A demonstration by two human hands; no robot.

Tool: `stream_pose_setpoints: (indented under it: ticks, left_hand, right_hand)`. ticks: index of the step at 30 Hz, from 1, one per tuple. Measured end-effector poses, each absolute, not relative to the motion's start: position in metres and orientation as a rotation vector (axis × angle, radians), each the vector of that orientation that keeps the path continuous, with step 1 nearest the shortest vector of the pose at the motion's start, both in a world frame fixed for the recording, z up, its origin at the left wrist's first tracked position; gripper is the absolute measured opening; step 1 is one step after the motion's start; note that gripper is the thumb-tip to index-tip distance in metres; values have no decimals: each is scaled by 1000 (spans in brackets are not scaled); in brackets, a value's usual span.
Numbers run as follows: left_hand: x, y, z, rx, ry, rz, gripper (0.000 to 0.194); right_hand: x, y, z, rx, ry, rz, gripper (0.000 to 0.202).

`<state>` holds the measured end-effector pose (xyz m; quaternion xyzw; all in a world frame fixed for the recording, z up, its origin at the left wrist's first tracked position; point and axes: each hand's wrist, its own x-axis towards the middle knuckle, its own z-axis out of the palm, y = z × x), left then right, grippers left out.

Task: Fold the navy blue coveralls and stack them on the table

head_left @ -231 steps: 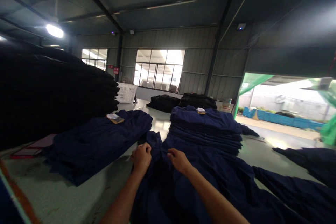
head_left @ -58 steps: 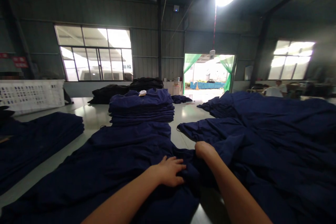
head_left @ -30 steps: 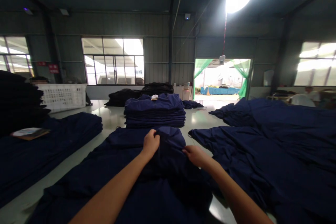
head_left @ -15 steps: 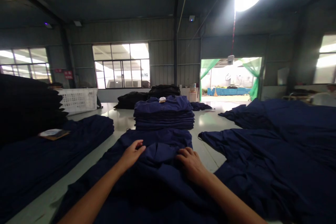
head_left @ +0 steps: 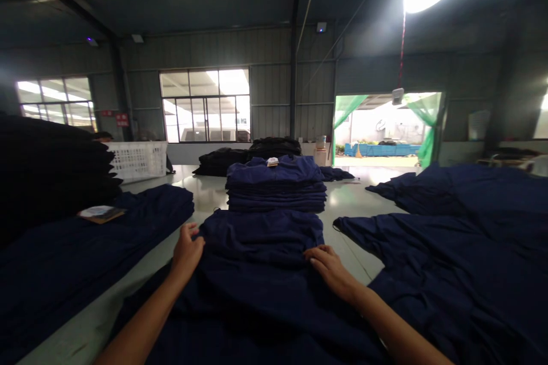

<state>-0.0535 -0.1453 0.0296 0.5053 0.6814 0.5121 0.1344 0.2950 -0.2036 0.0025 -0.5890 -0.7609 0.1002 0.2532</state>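
Observation:
A navy blue garment (head_left: 261, 279) lies spread on the table before me, its far end folded straight across. At its left edge, my left hand (head_left: 187, 250) has its fingers curled in and the thumb against the cloth, closed on that edge. My right hand (head_left: 329, 268) grips the opposite edge with bent fingers held together; the fingertips are partly hidden in the fabric. Just beyond the garment stands a neat stack of folded navy garments (head_left: 276, 188), with a white and tan tag (head_left: 273, 162) on top.
Loose navy garments (head_left: 445, 262) cover the right side. On the left are folded navy garments (head_left: 154, 205) with a tag, a tall black pile (head_left: 51, 171) and a white plastic basket (head_left: 139, 161). Black bundles (head_left: 222, 161) sit behind the stack. A light hangs at upper right.
My left hand has moved left to the garment's edge, and my right hand has shifted slightly right and down. The bunched cloth between them now lies flatter. The view has turned a little left.

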Motion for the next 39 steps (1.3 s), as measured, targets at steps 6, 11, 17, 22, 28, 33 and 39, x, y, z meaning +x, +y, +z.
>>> stream_pose_setpoints:
  ticks: [6,11,17,22,28,33,39]
  left_hand:
    - [-56,-145,-3,1463,1834,1108,55]
    - [-63,-153,7,1763,1684,1262,12]
    - [-64,-161,10,1376,1346,1454,9]
    - [-54,-162,-8,1171,1412,1252,39]
    - [-61,-164,11,1438,1391,1463,43]
    - [-100,-174,46,1441,2004,1654,37]
    - [-103,-178,42,1765,2463,1156,31]
  right_hand:
    - [310,-193,-7,-1754,-2061,80,36]
    - [324,-187,-8,-1604,-1952,247,30]
    - [328,-184,-11,-1494,-1910,400,27]
    - [331,-181,-18,-1513,-1855,328,37]
    - [335,-177,-22,-1513,-1817,355,36]
    - [335,-180,-15,-1536,-1755,372,30]
    - [333,-176,-19,-1564,-1760,325,33]
